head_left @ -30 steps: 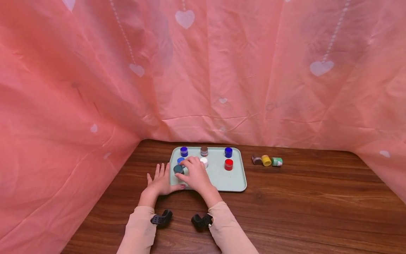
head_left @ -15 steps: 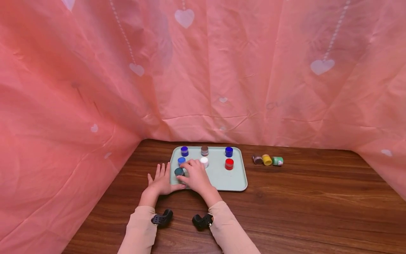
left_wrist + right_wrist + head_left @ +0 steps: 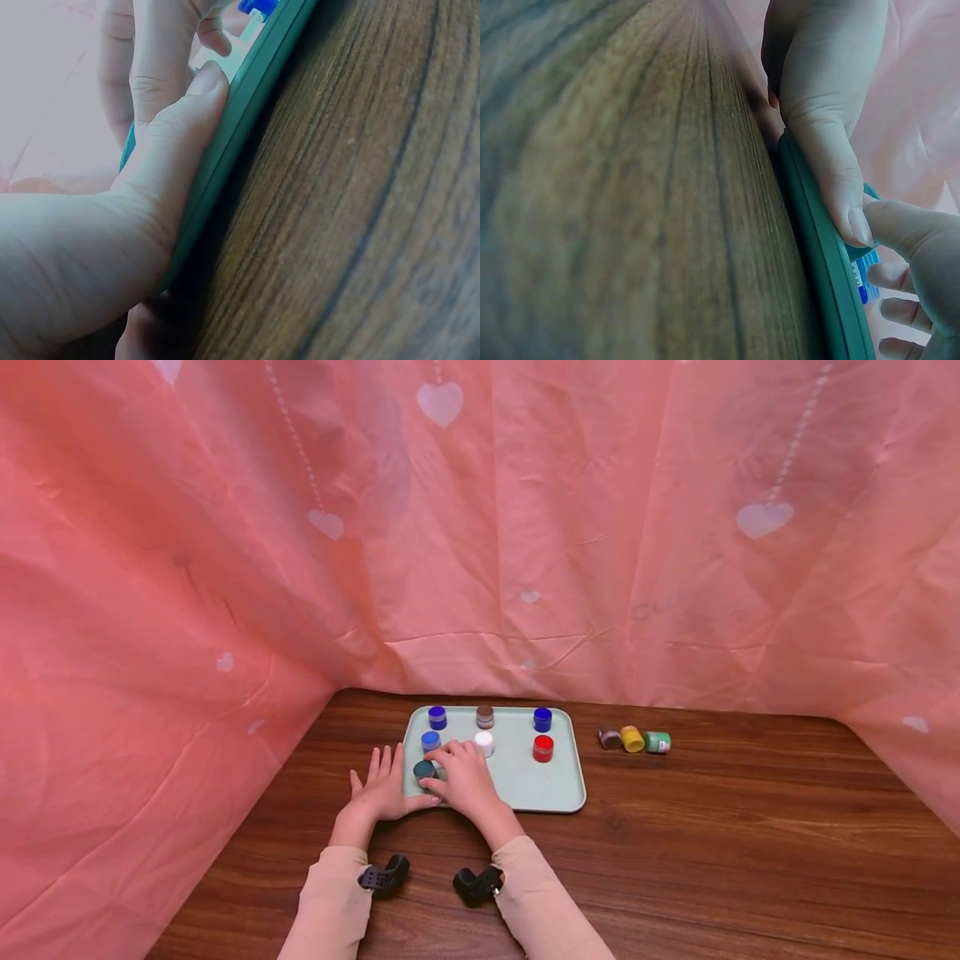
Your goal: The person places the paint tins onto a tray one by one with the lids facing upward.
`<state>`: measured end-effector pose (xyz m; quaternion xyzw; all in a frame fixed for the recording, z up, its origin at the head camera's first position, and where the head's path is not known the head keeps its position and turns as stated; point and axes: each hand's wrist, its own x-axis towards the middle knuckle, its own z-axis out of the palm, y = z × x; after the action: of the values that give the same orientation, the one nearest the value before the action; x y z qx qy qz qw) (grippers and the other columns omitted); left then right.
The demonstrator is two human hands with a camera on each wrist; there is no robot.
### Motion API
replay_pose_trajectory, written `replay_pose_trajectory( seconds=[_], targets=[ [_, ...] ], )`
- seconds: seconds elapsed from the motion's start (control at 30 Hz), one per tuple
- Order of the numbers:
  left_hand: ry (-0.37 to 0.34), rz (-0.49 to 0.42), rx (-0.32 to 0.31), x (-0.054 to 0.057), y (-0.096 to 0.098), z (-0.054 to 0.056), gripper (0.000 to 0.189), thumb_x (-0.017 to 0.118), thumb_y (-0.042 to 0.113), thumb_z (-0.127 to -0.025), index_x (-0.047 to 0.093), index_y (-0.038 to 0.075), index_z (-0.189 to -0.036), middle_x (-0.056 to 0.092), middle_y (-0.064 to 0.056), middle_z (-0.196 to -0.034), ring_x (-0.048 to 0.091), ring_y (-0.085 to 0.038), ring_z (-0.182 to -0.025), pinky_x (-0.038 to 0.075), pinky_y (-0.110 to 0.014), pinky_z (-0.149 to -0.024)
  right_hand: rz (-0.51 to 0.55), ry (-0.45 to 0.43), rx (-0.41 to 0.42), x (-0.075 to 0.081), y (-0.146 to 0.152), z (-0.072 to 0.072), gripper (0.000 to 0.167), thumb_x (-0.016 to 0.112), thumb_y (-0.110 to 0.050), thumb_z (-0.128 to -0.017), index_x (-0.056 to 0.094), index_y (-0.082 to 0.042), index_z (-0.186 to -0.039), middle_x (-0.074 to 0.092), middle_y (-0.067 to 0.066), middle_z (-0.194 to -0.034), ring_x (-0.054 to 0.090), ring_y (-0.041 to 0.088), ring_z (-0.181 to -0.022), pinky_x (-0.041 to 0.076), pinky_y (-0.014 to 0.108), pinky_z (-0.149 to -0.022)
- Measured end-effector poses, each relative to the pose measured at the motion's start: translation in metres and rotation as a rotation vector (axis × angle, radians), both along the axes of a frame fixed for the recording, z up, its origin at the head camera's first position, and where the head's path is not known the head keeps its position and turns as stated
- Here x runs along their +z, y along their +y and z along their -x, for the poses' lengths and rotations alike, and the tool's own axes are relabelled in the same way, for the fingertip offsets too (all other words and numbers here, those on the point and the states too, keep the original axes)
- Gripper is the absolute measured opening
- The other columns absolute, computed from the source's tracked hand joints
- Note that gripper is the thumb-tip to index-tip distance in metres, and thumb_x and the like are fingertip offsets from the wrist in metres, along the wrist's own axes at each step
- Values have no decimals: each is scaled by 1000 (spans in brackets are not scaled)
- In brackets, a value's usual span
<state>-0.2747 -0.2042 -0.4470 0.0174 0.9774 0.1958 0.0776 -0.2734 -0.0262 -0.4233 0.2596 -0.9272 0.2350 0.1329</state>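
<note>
My right hand (image 3: pixel 467 781) pinches a small jar with a dark teal lid (image 3: pixel 423 769) at the near left of a pale green tray (image 3: pixel 528 785). It looks like a paint jar. My left hand (image 3: pixel 381 792) lies at the tray's left front corner, fingers straight and spread. In the left wrist view its thumb (image 3: pixel 184 112) rests along the tray rim (image 3: pixel 251 97). Just behind the teal jar stands a light blue jar (image 3: pixel 431 741); a white jar (image 3: pixel 483 743) is beyond my right fingers. The teal jar's underside is hidden in the head view.
Along the tray's back stand a dark blue jar (image 3: pixel 437 718), a brown jar (image 3: pixel 485 717) and another blue jar (image 3: pixel 542 719). A red jar (image 3: pixel 543 748) is at right. Outside the tray lie a dark jar (image 3: pixel 611 739), a yellow jar (image 3: pixel 632 740) and a green jar (image 3: pixel 657 742).
My right hand has brought the teal jar slightly down and toward me, uncovering more of the light blue jar. My left hand keeps its place at the tray corner.
</note>
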Motion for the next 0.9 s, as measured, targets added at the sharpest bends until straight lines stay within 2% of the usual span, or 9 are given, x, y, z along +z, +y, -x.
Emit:
replay_pose_trajectory(
  seconds=[0.23, 0.53, 0.9],
  targets=[
    [2, -13, -2, 4, 3, -3, 134, 58, 86, -67, -1, 6, -157, -1, -23, -163, -13, -39, -151, -11, -74, -109, -1, -12, -10, -1, 1, -1, 36, 73, -41, -86, 71, -21, -116, 64, 4, -109, 52, 24, -99, 43, 40, -90],
    [-11, 4, 4, 0, -1, 0, 137, 55, 90, -63, -3, 8, -157, -2, -23, -163, -14, -38, -151, -11, -74, -109, -13, -22, -30, 1, -2, -2, 37, 74, -41, -85, 71, -22, -116, 63, 5, -104, 50, 22, -96, 42, 39, -88],
    [-6, -19, 1, 11, 2, -9, 135, 57, 87, -66, -1, 5, -157, 0, -24, -163, -12, -38, -151, -11, -73, -110, -37, -15, -57, 4, -3, -5, 37, 76, -39, -83, 72, -24, -116, 62, 6, -102, 48, 22, -92, 43, 38, -82]
  ],
)
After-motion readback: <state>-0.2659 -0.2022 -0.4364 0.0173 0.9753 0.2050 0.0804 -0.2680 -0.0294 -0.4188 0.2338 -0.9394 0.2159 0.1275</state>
